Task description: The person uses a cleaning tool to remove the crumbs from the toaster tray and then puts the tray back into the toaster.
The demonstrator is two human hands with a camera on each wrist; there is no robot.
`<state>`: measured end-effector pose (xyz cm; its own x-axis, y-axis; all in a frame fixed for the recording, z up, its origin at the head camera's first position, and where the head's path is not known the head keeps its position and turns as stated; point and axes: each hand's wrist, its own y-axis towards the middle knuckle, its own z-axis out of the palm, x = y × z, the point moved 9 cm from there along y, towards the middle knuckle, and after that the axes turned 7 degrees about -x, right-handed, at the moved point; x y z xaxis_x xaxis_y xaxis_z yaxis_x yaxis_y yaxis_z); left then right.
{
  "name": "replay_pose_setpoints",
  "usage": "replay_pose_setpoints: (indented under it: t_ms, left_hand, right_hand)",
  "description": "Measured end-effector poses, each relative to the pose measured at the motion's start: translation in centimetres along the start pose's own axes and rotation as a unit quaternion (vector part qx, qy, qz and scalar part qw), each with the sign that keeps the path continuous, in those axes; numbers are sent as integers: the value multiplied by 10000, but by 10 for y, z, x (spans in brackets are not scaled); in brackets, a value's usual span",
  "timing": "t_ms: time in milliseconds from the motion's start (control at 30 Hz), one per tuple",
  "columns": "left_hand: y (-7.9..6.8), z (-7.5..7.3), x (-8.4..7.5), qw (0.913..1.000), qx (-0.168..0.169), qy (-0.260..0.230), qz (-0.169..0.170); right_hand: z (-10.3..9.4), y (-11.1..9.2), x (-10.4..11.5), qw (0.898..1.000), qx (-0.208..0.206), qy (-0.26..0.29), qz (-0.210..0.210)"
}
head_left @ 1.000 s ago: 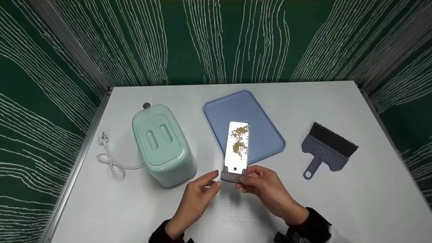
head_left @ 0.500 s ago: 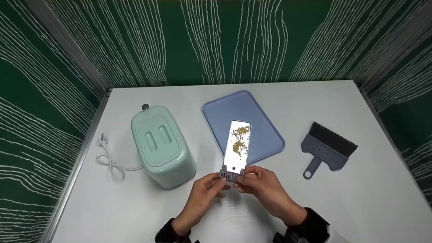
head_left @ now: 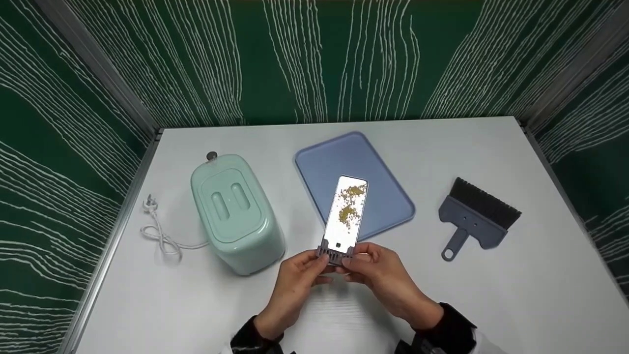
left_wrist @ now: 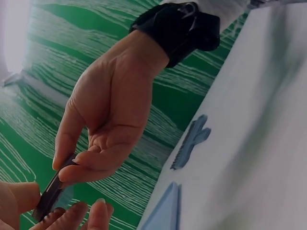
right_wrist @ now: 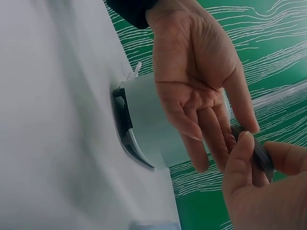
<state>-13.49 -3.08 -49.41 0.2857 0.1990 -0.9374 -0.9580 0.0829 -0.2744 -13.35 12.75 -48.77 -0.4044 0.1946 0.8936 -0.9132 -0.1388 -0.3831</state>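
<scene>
Both hands hold a slim flat piece (head_left: 346,214) with a bright white face, golden-brown speckles and a grey slotted end. My left hand (head_left: 295,282) pinches the left side of that grey end, thumb on top. On its right side, my right hand (head_left: 385,275) pinches it with the thumb over the front. The piece overlaps the blue tray (head_left: 339,152) in the head view. Edge-on, the dark thin piece (left_wrist: 50,194) shows between both hands in the left wrist view. Fingers partly cover it in the right wrist view.
A mint-green appliance (head_left: 236,206) stands on the left of the white table (head_left: 147,305), its white cord and plug (head_left: 159,231) beside it. To the right lies a grey brush (head_left: 474,221) with dark bristles. Green walls (head_left: 270,59) with white lines enclose the table.
My left hand has come in from the left and taken hold of the grey slotted end. The piece has tilted, its top leaning right and its grey end shifting left. My right hand keeps its grip.
</scene>
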Motion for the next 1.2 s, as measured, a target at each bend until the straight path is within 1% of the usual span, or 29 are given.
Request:
replay_pose_setpoints:
  t_ms: [100,267,367,500,733,833,933,1100,1200]
  left_hand:
    - [0,-1,0,9997,-212,-102,15]
    - [-1,-2,-2,9987,-401,-309,59]
    - [0,-2,-2,9981,-428,-429,61]
    - [1,-3,-3,9979,-383,-528,54]
    - [0,-10,-7,9971,-467,-606,58]
    - [0,-13,-7,9961,-480,-746,-13]
    - [0,-14,-8,9951,-477,-868,-67]
    - [1,-16,-9,9941,-438,-988,-57]
    - [2,-17,-11,9942,-410,-999,-23]
  right_hand:
    - [1,0,-1,10000,21,-38,6]
    - [3,1,-2,10000,87,-45,1]
    - [4,0,-1,9999,133,-23,4]
    - [6,-1,0,9997,236,52,6]
    - [4,-1,4,9985,468,236,-133]
    - [0,0,8,9980,500,331,-184]
    - [-8,2,11,9983,421,331,-245]
    - [-25,10,16,9992,140,224,-296]
    - [-38,17,20,9993,-104,-2,-361]
